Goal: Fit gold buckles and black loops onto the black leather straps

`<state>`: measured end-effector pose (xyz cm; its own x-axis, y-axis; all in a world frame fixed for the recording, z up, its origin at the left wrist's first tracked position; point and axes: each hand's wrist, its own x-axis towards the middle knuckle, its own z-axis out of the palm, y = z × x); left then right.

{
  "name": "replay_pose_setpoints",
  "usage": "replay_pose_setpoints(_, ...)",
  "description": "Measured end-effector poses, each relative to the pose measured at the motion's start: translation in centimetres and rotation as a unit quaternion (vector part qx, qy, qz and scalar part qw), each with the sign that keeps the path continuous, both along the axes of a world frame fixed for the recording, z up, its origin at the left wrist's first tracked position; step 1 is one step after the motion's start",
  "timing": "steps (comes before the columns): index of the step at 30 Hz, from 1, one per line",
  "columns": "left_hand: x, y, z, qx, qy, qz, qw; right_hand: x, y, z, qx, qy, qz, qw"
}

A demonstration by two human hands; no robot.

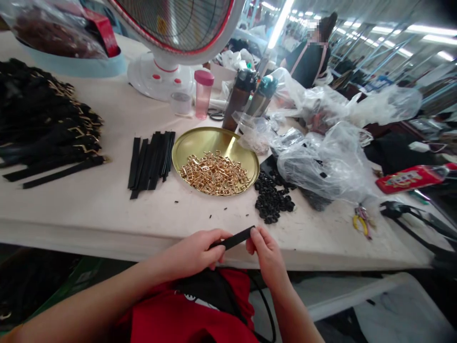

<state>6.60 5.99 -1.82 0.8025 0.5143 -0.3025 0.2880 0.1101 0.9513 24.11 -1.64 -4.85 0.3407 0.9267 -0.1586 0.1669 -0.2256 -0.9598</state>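
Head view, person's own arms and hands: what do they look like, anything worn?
Left hand and right hand: no gloves or wristwear visible. Forearms bare; no sleeve clearly shows. At the lap, red clothing and black material with a white marking.

Pale worktable (pixel 89 200) was pretty packed: black strap strips (pixel 153 159), round gold tray (pixel 203 138), heap of small black pieces (pixel 272 200), pink bottle (pixel 203 95), electric fan (pixel 174 33), yellow-handled pliers (pixel 361 225).
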Motion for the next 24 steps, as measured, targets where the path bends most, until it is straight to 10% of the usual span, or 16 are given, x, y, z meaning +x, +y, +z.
replay_pose_setpoints(7,-0.9,0.1,0.0,-0.315,-0.091,0.108,0.938,8.1,1.7,-2.3,0.001,-0.311,-0.130,0.942)
replay_pose_setpoints(15,-1.4,-0.6,0.0,-0.436,-0.169,0.147,0.872,12.3,4.5,-3.3,-0.133,-0.555,0.037,0.820)
replay_pose_setpoints(24,-2.4,-1.1,0.0,-0.453,-0.186,0.157,0.858,11.7,3.7,-2.6,-0.038,-0.487,-0.014,0.872)
